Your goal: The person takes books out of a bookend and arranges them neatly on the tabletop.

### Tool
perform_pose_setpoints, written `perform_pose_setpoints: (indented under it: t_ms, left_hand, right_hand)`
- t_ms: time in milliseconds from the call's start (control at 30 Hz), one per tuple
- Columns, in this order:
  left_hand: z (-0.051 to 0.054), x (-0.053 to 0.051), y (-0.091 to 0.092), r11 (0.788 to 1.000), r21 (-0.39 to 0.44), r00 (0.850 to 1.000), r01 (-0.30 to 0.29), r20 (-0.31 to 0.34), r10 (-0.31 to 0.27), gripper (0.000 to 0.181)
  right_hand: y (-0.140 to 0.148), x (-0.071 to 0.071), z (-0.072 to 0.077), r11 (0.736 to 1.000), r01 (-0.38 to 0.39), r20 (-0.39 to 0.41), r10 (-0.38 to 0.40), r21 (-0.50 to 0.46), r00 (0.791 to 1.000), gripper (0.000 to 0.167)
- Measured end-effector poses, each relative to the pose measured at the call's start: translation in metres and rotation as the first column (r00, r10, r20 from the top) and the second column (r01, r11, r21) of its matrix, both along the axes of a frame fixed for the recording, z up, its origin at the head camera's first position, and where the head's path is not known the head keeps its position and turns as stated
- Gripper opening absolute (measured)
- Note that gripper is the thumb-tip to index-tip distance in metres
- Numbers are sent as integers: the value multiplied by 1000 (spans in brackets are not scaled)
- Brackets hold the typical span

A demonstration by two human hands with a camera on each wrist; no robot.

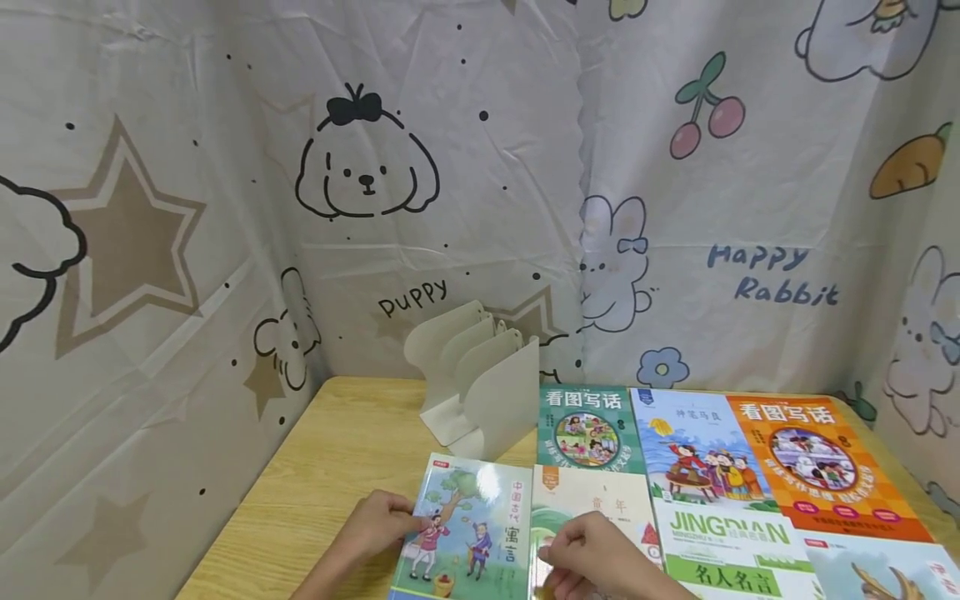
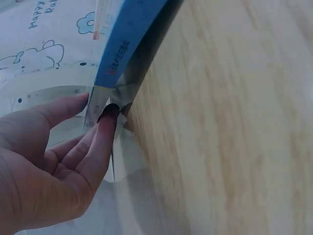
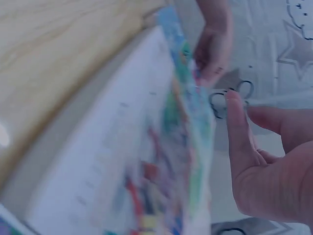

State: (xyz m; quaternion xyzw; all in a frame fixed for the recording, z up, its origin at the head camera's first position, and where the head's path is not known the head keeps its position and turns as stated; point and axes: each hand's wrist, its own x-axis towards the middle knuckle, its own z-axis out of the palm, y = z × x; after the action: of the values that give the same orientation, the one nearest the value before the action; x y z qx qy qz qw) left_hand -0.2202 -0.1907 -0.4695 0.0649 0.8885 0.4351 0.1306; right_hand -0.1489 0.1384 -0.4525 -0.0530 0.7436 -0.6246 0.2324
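Observation:
A picture-covered storybook [image 1: 467,508] with a blue-green cover lies at the table's front. My left hand [image 1: 380,523] grips its left edge, thumb on the cover. In the left wrist view, the fingers of the left hand [image 2: 63,171] reach under the book's blue spine [image 2: 122,51]. My right hand [image 1: 602,557] is just right of the storybook, above a cream book [image 1: 592,490], partly covering it. The right wrist view shows the right hand [image 3: 274,164] apart from the blurred storybook [image 3: 193,122], holding nothing, its index finger extended.
A cream upright file rack [image 1: 498,396] stands at the back of the wooden table [image 1: 352,433]. Right of it lie a green book [image 1: 588,429], a blue book [image 1: 697,450], an orange book [image 1: 832,467], a white-green book [image 1: 735,542] and a pale blue one [image 1: 881,571]. Patterned curtains [image 1: 480,167] surround the table.

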Motion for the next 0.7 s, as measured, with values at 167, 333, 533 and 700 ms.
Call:
perform_pose_setpoints:
  t_ms: [167, 333, 533, 700]
  left_hand:
    - [3, 0, -1, 997, -69, 999, 20, -29, -23, 17]
    - [9, -1, 0, 992, -125, 998, 36, -50, -42, 21]
    - [13, 0, 2, 983, -185, 998, 19, -55, -30, 19]
    - [13, -1, 3, 973, -232, 997, 13, -69, -29, 18]
  right_hand:
    - [13, -1, 20, 1000, 16, -40, -16, -10, 999, 27]
    - [28, -6, 33, 1000, 25, -124, -25, 3, 992, 27]
    - [48, -11, 43, 994, 68, -294, -39, 89, 955, 28]
    - [57, -12, 49, 928, 249, -514, -75, 278, 855, 27]
